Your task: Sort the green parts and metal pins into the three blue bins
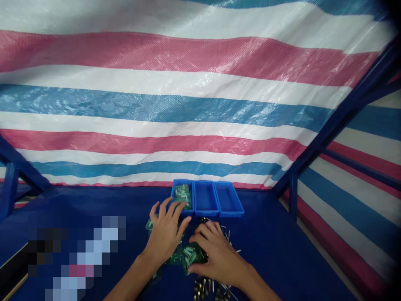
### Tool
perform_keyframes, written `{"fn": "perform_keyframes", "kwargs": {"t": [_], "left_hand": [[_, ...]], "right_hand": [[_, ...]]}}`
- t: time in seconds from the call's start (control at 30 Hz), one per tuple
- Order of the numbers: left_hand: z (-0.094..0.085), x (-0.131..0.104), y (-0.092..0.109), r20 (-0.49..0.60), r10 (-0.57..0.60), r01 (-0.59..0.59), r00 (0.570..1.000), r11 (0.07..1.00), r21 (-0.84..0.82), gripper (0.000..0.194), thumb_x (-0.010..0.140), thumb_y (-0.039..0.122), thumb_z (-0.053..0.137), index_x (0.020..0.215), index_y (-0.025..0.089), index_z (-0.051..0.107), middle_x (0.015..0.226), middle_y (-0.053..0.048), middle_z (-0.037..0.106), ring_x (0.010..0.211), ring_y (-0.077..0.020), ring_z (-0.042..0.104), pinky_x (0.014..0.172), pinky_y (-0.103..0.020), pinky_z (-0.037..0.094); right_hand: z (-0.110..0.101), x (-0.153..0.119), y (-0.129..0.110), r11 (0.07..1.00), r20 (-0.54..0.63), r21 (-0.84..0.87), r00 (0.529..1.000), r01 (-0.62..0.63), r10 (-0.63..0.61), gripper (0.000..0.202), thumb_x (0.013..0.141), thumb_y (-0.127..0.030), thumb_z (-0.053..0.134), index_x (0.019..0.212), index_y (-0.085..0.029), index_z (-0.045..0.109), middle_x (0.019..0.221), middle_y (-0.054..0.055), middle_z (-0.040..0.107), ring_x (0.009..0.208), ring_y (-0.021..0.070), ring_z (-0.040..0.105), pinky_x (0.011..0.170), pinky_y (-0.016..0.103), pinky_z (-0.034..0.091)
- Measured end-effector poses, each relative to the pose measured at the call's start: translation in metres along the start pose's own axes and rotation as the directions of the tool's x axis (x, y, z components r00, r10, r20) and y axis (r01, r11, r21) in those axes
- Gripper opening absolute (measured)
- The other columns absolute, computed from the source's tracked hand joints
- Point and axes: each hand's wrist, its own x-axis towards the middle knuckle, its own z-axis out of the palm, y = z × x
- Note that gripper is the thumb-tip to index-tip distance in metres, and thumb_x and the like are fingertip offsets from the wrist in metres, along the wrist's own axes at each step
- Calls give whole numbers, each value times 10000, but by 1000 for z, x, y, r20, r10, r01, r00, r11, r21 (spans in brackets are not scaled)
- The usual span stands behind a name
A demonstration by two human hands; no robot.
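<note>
My left hand (165,235) is open with its fingers spread, at the front edge of the left blue bin (174,189). Inside that bin lies a green-tinted plastic packet (183,195) of small pale pieces. My right hand (217,251) curls its thumb and fingers around another green packet of small parts (189,255) on the table. More green packets (176,254) lie under and beside my left hand, partly hidden by it. Loose brass-coloured screws (203,287) and thin silvery pins (229,237) are scattered around my right hand.
The middle blue bin (206,198) and the right blue bin (229,199) stand beside the left one at the back of the blue table (266,234). Striped plastic sheeting (156,104) hangs behind. Blue frame posts (293,194) rise at the sides. A pixelated patch covers the left foreground.
</note>
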Motion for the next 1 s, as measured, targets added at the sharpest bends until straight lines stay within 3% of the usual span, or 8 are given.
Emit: {"fn": "perform_keyframes", "kwargs": {"t": [0.17, 0.3, 0.43, 0.6, 0.77, 0.9, 1.0], "left_hand": [[-2, 0, 2, -13, 4, -5, 1000, 999, -45, 386, 1103, 365, 554, 1473, 262, 586, 1390, -110, 702, 1394, -363, 517, 1207, -633, 205], [-5, -1, 4, -3, 78, -78, 997, 984, -158, 408, 1119, 289, 498, 1525, 270, 529, 1414, -112, 672, 1343, -324, 559, 1145, -556, 354], [-6, -3, 8, 107, 219, -183, 970, 943, -277, 547, 1114, 136, 408, 1633, 308, 406, 1403, -95, 658, 1250, -273, 614, 1073, -462, 468], [-7, -4, 11, 146, 340, -289, 929, 913, -287, 662, 1085, 67, 404, 1675, 363, 350, 1392, -101, 636, 1206, -283, 629, 1023, -451, 520], [-11, -2, 12, 105, 349, -306, 931, 905, -294, 582, 1075, 87, 471, 1594, 350, 488, 1329, -102, 651, 1136, -275, 657, 962, -421, 560], [-10, -3, 13, 34, 340, -313, 940, 897, -311, 343, 1102, 150, 473, 1345, 289, 671, 1242, -93, 692, 1056, -254, 685, 915, -391, 563], [-7, -4, 15, -33, 254, -248, 967, 898, -363, 196, 1126, 247, 502, 1205, 245, 682, 1153, -84, 716, 1019, -246, 692, 908, -381, 553]], "right_hand": [[-1, -1, -3, 999, -44, -22, 998, -37, 36, 346, 926, -548, 811, 1047, -272, 639, 1083, 18, 666, 1058, 262, 571, 968, 420, 443], [1, -1, 0, 998, -155, 27, 986, -58, 62, 184, 1097, -416, 594, 1006, -257, 587, 991, 20, 656, 956, 235, 579, 911, 389, 432], [5, -1, 6, 974, -303, 199, 938, -112, 169, 181, 1146, -353, 459, 1051, -263, 584, 956, 14, 657, 890, 218, 601, 828, 344, 429], [8, 0, 10, 931, -358, 350, 903, -107, 239, 236, 1152, -363, 424, 1069, -267, 624, 973, 16, 669, 901, 208, 625, 812, 318, 446], [9, 1, 12, 875, -360, 466, 875, -131, 323, 279, 1153, -398, 422, 1106, -262, 661, 936, 6, 676, 863, 193, 644, 799, 296, 466], [9, 1, 13, 893, -368, 419, 869, -163, 332, 276, 1148, -405, 430, 1145, -272, 671, 1021, 26, 710, 962, 217, 663, 860, 310, 470], [6, 0, 12, 892, -396, 425, 854, -155, 337, 318, 1158, -411, 370, 1158, -272, 657, 1060, 39, 699, 1010, 226, 653, 892, 322, 468]]}}
